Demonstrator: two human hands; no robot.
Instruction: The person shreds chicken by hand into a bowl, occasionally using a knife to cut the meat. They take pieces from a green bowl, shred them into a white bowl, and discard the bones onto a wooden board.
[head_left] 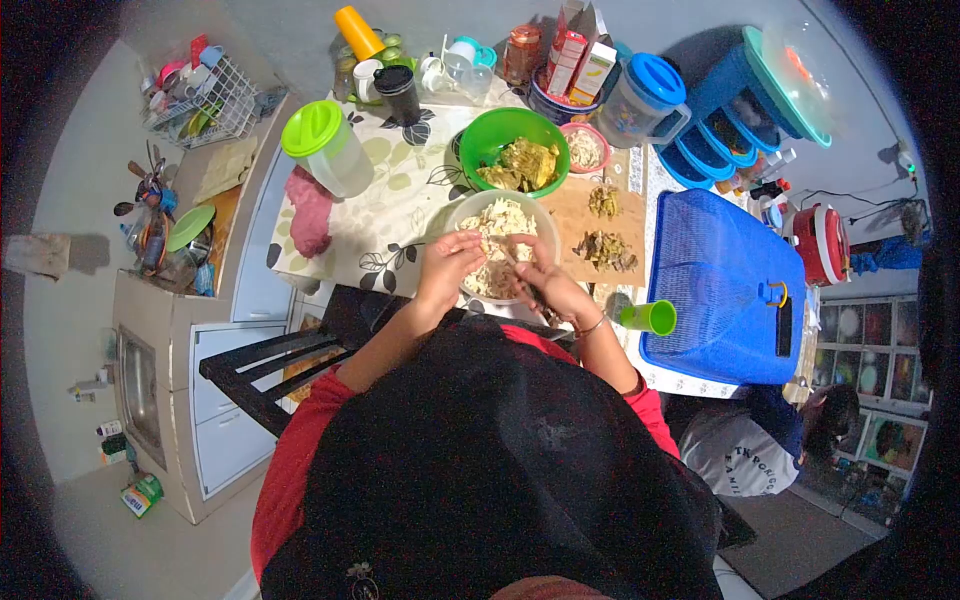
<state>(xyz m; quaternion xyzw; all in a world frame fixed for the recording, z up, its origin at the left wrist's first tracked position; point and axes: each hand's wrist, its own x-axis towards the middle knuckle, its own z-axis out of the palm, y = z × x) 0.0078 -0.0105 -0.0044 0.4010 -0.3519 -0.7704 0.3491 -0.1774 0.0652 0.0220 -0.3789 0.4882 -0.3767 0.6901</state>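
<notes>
Both hands are over a pale bowl (548,232) of whitish shredded food (490,222). My left hand (450,268) has its fingers pinched together above the bowl's left side; what lies between them is too small to make out. My right hand (553,290) is curled at the bowl's right side around something dark and thin that I cannot make out. Just behind the bowl stands a green bowl (478,150) with yellowish-brown pieces (528,165). To the right, a brown board (575,225) bears two small piles of similar pieces.
A green-lidded pitcher (340,160) and pink cloth (308,212) lie left. Rightward are a green cup (655,318), blue food cover (720,290) and blue-lidded pitcher (645,100). A black chair (290,355) is near my left arm. Another person (745,450) is at lower right.
</notes>
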